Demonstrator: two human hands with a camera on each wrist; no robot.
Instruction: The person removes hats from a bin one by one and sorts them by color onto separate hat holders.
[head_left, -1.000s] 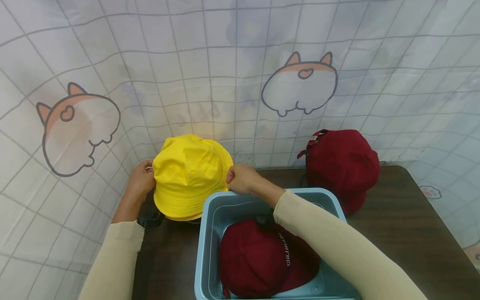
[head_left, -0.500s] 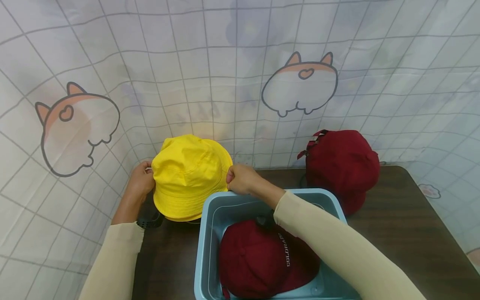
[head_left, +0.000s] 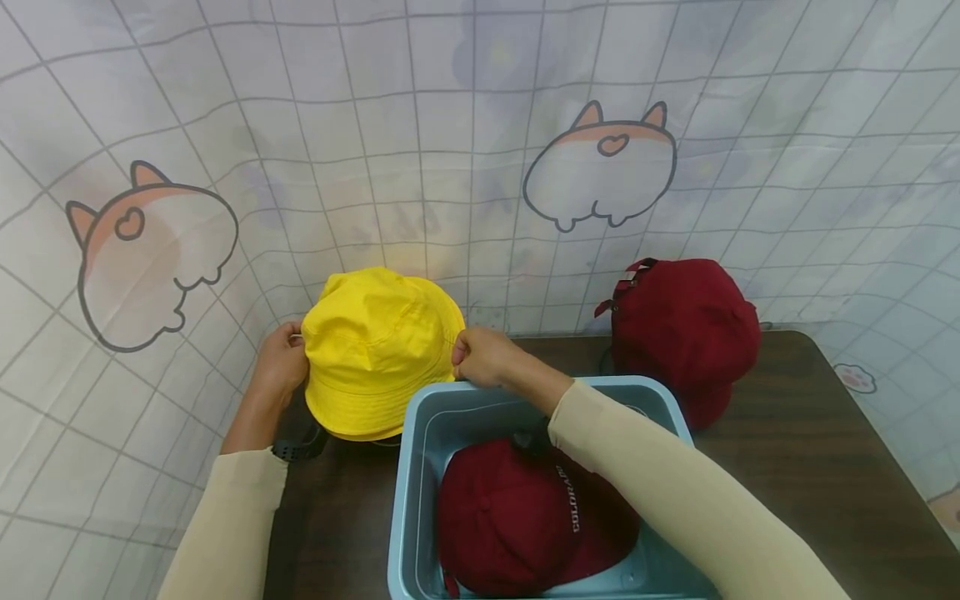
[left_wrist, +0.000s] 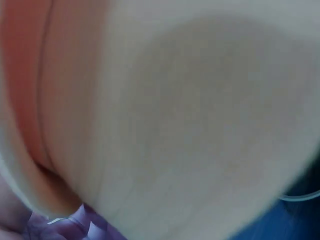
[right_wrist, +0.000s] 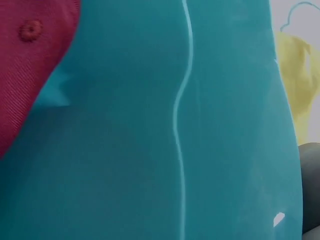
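Observation:
A yellow bucket hat [head_left: 378,354] stands crown up at the back left of the table, in the head view. My left hand [head_left: 282,360] pinches its left edge with thumb and fingers. On the other side my right hand [head_left: 483,357] grips the brim's right edge, its fingers curled and the wrist crossing over the blue bin. The right wrist view catches a bit of the yellow hat [right_wrist: 297,75] beyond the bin wall [right_wrist: 230,120]. The left wrist view is mostly filled by a blurred pale surface.
A light blue bin [head_left: 408,492] stands at front centre, holding a dark red cap [head_left: 498,517] with white lettering. More dark red caps [head_left: 682,325] sit stacked at the back right of the dark wooden table [head_left: 810,467]. A tile-patterned curtain [head_left: 465,167] hangs right behind the table.
The yellow hat and my left hand have shifted very slightly left. My right hand keeps its place at the brim; the bin and the caps stay put.

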